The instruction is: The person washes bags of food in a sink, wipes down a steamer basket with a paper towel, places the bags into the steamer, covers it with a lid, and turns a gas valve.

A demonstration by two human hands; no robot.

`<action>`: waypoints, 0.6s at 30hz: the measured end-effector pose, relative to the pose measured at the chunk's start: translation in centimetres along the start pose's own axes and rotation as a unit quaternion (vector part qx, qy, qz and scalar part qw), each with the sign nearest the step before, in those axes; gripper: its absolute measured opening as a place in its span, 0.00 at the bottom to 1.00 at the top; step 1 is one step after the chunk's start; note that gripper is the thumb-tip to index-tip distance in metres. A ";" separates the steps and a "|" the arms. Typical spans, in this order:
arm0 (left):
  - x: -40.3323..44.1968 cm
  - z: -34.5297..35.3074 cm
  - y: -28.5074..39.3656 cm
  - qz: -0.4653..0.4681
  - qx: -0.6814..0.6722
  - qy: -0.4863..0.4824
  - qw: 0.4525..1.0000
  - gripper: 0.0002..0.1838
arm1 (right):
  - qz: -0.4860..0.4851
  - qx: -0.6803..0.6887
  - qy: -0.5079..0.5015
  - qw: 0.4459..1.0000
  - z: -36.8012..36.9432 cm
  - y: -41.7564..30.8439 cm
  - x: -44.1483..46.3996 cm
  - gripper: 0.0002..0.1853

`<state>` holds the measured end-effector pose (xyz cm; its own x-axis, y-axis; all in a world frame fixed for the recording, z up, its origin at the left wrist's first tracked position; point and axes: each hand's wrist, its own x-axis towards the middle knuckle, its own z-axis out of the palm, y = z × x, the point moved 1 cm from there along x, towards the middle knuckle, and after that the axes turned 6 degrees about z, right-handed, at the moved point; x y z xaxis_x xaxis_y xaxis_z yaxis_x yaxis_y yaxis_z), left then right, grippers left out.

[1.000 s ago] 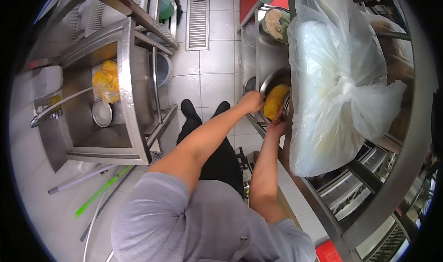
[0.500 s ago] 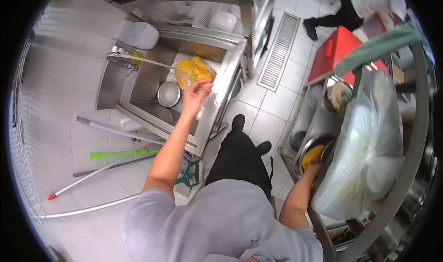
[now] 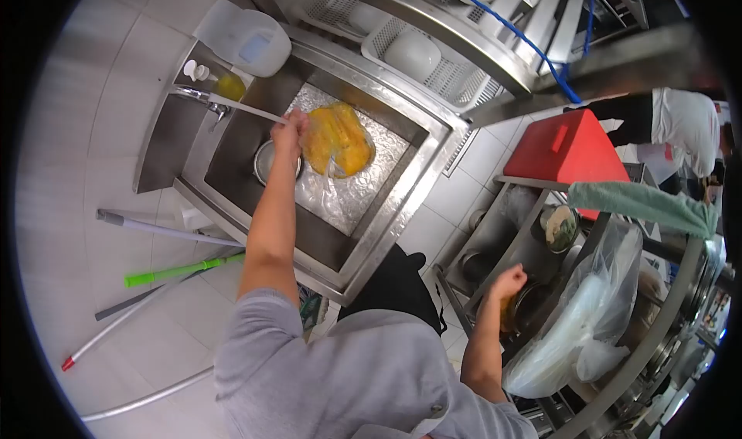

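Observation:
Over the metal sink (image 3: pixel 379 246), my left hand (image 3: pixel 290 130) has its fingers closed around the end of the pale tap hose (image 3: pixel 249 109). Just right of that hand, a clear plastic bag of yellow food (image 3: pixel 338 140) lies on the sink bottom. A round metal bowl (image 3: pixel 265 163) sits beside it, partly behind my wrist. My right hand (image 3: pixel 508 283) is closed in a loose fist above the shelf cart, next to a metal pot (image 3: pixel 531 306) with something yellow at its edge. Whether that fist holds anything is hidden.
A red box (image 3: pixel 568 149) stands on the cart, near a green cloth (image 3: pixel 645 205) on a rail. A large plastic bag (image 3: pixel 572 323) hangs at the right. Mop handles (image 3: pixel 182 270) lie at the left. Another person (image 3: pixel 684 126) stands at the far right.
The view has swung toward the sink. My left hand has moved from the pot to the hose, its fingers now closed. My right hand has come up away from the yellow food in the pot.

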<state>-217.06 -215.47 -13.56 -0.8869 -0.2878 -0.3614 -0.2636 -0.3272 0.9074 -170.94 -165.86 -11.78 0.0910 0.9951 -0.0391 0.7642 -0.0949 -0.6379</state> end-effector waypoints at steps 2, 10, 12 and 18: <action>-0.9 -0.6 0.4 -0.033 -0.096 0.028 0.994 0.07 | -0.187 0.150 -0.119 0.963 2.7 -9.9 -7.7 0.10; -3.3 -6.4 1.6 -0.108 0.006 -0.072 0.992 0.15 | -0.371 -0.080 -0.595 0.708 20.6 -25.3 -34.5 0.20; -5.7 -6.1 3.9 -0.072 0.007 -0.026 0.997 0.17 | -0.354 -0.168 -0.560 0.730 27.3 -23.4 -38.7 0.24; -9.7 -11.2 8.8 0.023 0.038 0.049 0.998 0.17 | -0.283 -0.277 -0.548 0.737 32.0 -22.3 -42.3 0.29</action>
<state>-206.57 -225.63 -4.44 -0.8580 -0.3895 -0.3350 -0.2553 -0.2427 0.9359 -212.29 -204.94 -20.51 -0.6810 0.2755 -0.6785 0.6523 0.6492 -0.3911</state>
